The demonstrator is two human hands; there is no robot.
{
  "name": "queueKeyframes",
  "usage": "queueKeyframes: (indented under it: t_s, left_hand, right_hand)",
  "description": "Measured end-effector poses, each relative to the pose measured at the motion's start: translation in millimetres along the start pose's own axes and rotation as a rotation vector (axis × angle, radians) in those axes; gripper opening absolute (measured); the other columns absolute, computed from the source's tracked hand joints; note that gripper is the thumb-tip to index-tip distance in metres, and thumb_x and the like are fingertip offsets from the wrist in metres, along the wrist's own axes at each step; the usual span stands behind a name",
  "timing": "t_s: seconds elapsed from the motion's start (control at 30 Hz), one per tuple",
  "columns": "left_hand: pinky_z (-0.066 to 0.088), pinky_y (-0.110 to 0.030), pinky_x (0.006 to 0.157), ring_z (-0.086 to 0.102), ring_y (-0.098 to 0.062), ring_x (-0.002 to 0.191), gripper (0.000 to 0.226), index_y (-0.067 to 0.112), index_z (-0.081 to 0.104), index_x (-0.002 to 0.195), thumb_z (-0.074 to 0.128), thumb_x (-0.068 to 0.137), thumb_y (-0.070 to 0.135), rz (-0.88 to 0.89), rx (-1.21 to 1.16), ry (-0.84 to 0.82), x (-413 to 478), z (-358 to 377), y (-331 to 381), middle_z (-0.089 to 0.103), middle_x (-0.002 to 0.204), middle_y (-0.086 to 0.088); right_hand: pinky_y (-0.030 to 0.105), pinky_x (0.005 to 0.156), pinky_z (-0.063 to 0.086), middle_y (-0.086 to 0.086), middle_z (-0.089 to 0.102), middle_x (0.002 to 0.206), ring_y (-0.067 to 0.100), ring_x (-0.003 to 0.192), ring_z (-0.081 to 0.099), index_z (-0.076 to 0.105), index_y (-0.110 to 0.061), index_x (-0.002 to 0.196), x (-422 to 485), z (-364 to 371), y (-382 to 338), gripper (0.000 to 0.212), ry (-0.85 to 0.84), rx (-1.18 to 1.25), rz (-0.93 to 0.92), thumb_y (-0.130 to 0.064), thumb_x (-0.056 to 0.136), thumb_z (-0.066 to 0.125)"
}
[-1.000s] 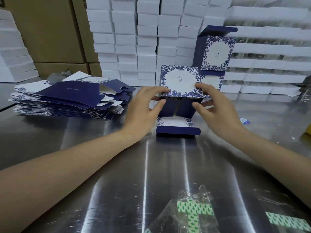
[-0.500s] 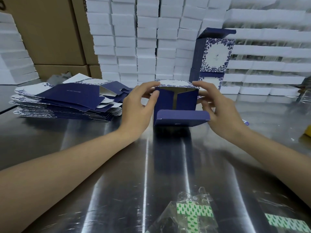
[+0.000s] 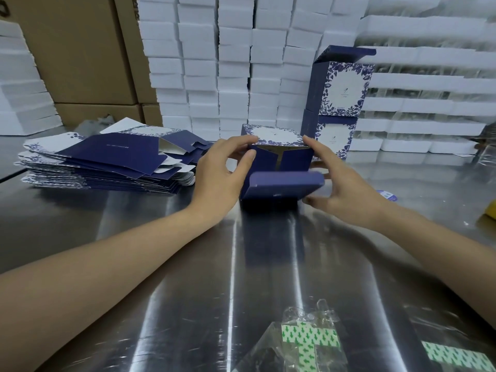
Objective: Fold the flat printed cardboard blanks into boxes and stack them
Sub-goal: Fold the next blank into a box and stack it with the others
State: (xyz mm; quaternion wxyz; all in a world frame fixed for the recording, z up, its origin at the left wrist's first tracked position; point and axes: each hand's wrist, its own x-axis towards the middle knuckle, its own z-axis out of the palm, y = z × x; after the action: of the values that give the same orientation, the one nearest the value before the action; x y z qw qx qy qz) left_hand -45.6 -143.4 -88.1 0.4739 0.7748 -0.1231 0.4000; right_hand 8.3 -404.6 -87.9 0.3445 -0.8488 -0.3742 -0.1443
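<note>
1. We count one half-folded box [image 3: 279, 167], navy, with its blue-and-white floral face turned up. It stands mid-bench [image 3: 174, 277] on bare steel, between both hands. Two navy end flaps are tucked in on our side with a gap between them. A third navy flap juts out low toward us.
2. Left hand [image 3: 222, 173]: fingers [image 3: 241, 142] are curled over the box's upper left corner, thumb against the left end flap. It is grasping the box.
3. Right hand [image 3: 349, 189]: fingers lie over the upper right edge, thumb under the jutting flap. It is also grasping the box.
4. One pile of flat blanks [image 3: 107, 162] lies left of the box, near the left hand but apart from it. The sheets are too many for us to count. The top blank bears one line of small pale print, too small to read.
5. Two finished boxes [image 3: 343, 87] stand stacked just behind and right of the held box, the upper one with its top flap open. Each has a small emblem and tiny text in a white oval, which we cannot read.
6. White foam blocks [image 3: 233, 63] stand in columns along the back. At least three brown cartons [image 3: 80, 49] are at back left.
7. At the near edge are two green-arrow patches [image 3: 308, 342], one on a crumpled clear plastic bag [image 3: 268, 355].
8. At right are one small round blue sticker [image 3: 387, 195] and one yellow object [image 3: 489, 210], cut off by the frame.
</note>
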Motion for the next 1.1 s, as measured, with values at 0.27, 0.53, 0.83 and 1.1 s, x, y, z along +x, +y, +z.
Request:
queueKeyframes:
  t_s: [0.27,0.53,0.83,1.1]
  left_hand:
    - [0.055,-0.030,0.096,0.061,-0.011,0.131,0.045,0.027,0.057,0.150,0.051,0.106,0.035,0.123,-0.086,-0.124,-10,2,12,0.067,0.135,0.009]
    - [0.059,-0.040,0.094,0.059,-0.018,0.128,0.056,0.033,0.048,0.153,0.061,0.102,0.014,0.160,-0.058,-0.025,-6,3,14,0.058,0.136,0.006]
    - [0.059,-0.036,0.083,0.063,-0.013,0.126,0.033,0.030,0.060,0.137,0.060,0.106,0.018,-0.019,-0.219,0.031,-4,3,20,0.064,0.135,0.003]
    - [0.047,-0.015,0.097,0.057,-0.003,0.127,0.045,0.022,0.071,0.130,0.045,0.103,0.048,0.005,-0.150,-0.023,-5,1,20,0.062,0.136,-0.001]
  right_hand:
    - [0.023,0.085,0.058,-0.007,0.069,0.117,0.004,0.094,0.069,0.051,-0.042,0.142,3,2,-8,0.052,0.364,0.278,0.107,-0.015,0.101,0.069]
    - [0.018,0.083,0.052,-0.017,0.067,0.122,0.011,0.101,0.069,0.049,-0.053,0.135,-1,-1,-25,0.047,0.376,0.146,-0.081,-0.027,0.101,0.068]
    - [0.037,0.109,0.048,-0.003,0.038,0.153,0.015,0.125,0.054,0.049,-0.046,0.148,-4,2,-23,0.073,0.241,-0.252,-0.171,-0.049,0.083,0.082]
    - [0.013,0.095,0.041,-0.014,0.056,0.120,0.002,0.112,0.057,0.060,-0.050,0.140,-4,2,-32,0.050,0.372,-0.071,-0.051,-0.066,0.093,0.065]
